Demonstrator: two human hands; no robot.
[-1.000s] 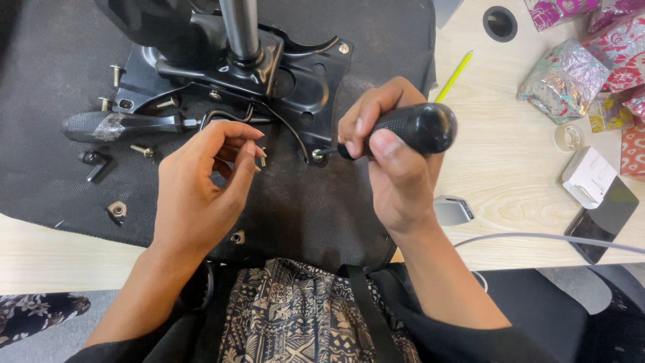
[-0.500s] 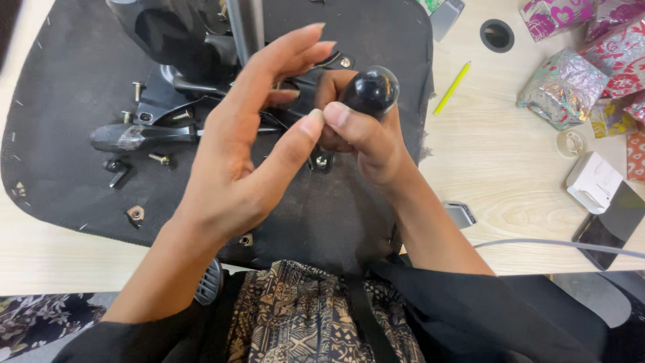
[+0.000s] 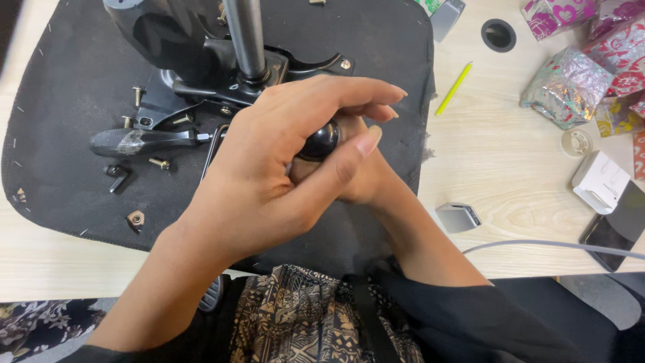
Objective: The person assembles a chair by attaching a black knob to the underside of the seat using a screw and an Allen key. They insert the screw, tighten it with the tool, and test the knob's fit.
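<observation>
An upturned black chair seat (image 3: 67,121) lies on the wooden table, its metal mechanism plate (image 3: 195,81) and steel column (image 3: 245,33) facing up. In front of the plate my right hand (image 3: 368,180) grips a black tool handle with a rounded knob (image 3: 321,140). My left hand (image 3: 269,161) lies over that hand and the knob, palm down, thumb wrapped across the front and fingers stretched to the right. Most of my right hand and whatever is below the knob are hidden. A black lever grip (image 3: 141,141) sticks out left of the plate.
Loose bolts (image 3: 159,163) and a nut (image 3: 135,219) lie on the seat at left. To the right on the table are a yellow pencil (image 3: 454,87), foil-wrapped parcels (image 3: 568,84), a white box (image 3: 599,181), a dark phone (image 3: 618,228), a small grey block (image 3: 458,217) and a grey cable (image 3: 557,245).
My left hand has left the bolts, come across and closed over the knob and my right hand. The handle has turned from lying sideways to pointing up at me.
</observation>
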